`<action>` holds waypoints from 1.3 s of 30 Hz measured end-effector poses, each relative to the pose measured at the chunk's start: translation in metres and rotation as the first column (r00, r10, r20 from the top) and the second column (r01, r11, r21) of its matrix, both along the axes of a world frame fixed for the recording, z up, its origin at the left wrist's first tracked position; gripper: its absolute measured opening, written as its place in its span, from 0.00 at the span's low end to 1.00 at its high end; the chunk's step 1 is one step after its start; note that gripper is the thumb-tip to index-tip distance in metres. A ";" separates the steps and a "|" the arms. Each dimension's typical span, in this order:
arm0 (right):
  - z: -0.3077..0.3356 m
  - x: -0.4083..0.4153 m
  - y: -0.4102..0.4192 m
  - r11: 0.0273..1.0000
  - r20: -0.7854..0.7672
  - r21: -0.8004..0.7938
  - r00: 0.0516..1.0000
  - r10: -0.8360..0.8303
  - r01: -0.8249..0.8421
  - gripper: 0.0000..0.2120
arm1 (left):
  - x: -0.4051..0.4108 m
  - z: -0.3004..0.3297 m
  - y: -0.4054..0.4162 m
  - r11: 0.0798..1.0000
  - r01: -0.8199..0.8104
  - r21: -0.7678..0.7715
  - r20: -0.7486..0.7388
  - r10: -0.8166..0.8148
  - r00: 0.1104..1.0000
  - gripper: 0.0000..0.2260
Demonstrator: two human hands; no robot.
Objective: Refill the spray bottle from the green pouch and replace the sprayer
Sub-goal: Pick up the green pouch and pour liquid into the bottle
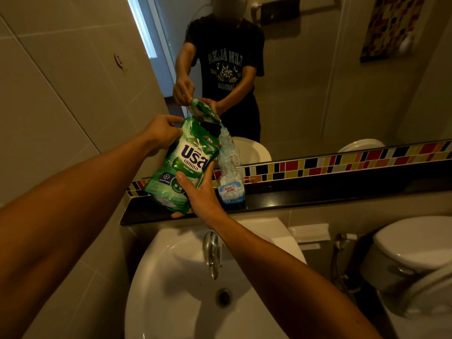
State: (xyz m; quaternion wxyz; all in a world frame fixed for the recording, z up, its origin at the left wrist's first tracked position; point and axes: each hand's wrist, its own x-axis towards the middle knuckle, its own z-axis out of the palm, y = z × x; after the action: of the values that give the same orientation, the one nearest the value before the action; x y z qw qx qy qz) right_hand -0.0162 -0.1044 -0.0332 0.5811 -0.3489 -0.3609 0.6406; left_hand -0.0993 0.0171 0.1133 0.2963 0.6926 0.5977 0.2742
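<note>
A green pouch (186,165) with white and blue lettering is held tilted over the black ledge, its upper right corner against the neck of the bottle. My left hand (161,130) grips its top edge, and my right hand (198,192) grips its lower right side. The clear spray bottle (230,182) with a blue label stands upright on the ledge just right of the pouch, with blue liquid in its bottom. Its top is open, with no sprayer on it. No sprayer is in view. The mirror behind repeats the pouch and bottle.
The black ledge (318,194) runs below a strip of coloured tiles and a wall mirror. A white sink (171,302) with a chrome tap (212,253) lies below my arms. A white toilet (413,245) stands at the right. A tiled wall closes the left side.
</note>
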 end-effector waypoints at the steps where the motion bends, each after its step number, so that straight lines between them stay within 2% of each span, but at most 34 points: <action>1: -0.001 0.000 0.001 1.000 0.006 0.003 1.000 0.000 0.000 0.56 | 0.000 -0.001 0.000 1.000 -0.001 0.002 0.004 0.001 1.000 0.20; 6: -0.012 0.003 0.004 1.000 0.053 0.006 0.999 -0.013 0.013 0.56 | -0.002 -0.008 0.000 1.000 -0.001 -0.003 0.018 0.001 1.000 0.19; 11: -0.027 0.010 0.008 0.995 0.159 0.078 0.984 -0.081 0.069 0.59 | -0.005 -0.026 0.000 1.000 -0.010 0.004 0.078 0.010 0.997 0.18; 15: -0.037 0.020 0.007 0.986 0.248 0.144 0.962 -0.117 0.083 0.52 | -0.008 -0.042 -0.002 0.999 -0.038 -0.018 0.137 0.041 0.990 0.19; 19: -0.051 0.034 0.007 0.988 0.334 0.148 0.938 -0.095 0.048 0.56 | -0.011 -0.061 -0.007 0.997 -0.057 -0.046 0.264 0.067 0.962 0.17; 25: -0.074 0.052 0.012 0.987 0.521 0.157 0.848 -0.093 0.011 0.59 | -0.015 -0.093 -0.009 0.989 -0.091 -0.116 0.344 0.125 0.931 0.07; 30: -0.085 0.063 0.015 0.970 0.692 0.229 0.688 -0.219 0.079 0.61 | -0.018 -0.120 -0.012 0.963 -0.049 -0.267 0.545 0.192 0.816 0.09; 33: -0.091 0.068 0.023 0.956 0.735 0.275 0.619 -0.277 0.101 0.61 | -0.025 -0.131 -0.013 0.950 0.016 -0.312 0.656 0.203 0.726 0.07; 39: -0.095 0.054 0.040 0.965 0.694 0.250 0.679 -0.240 0.085 0.58 | -0.054 -0.141 -0.016 0.962 0.026 -0.272 0.778 0.203 0.595 0.04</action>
State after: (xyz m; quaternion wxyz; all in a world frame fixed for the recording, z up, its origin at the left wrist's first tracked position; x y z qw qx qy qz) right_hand 0.0373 -0.0640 -0.1278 0.4801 -0.5425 -0.5879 0.3599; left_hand -0.1531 0.0016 -0.0282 0.6043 0.4216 0.4657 0.4902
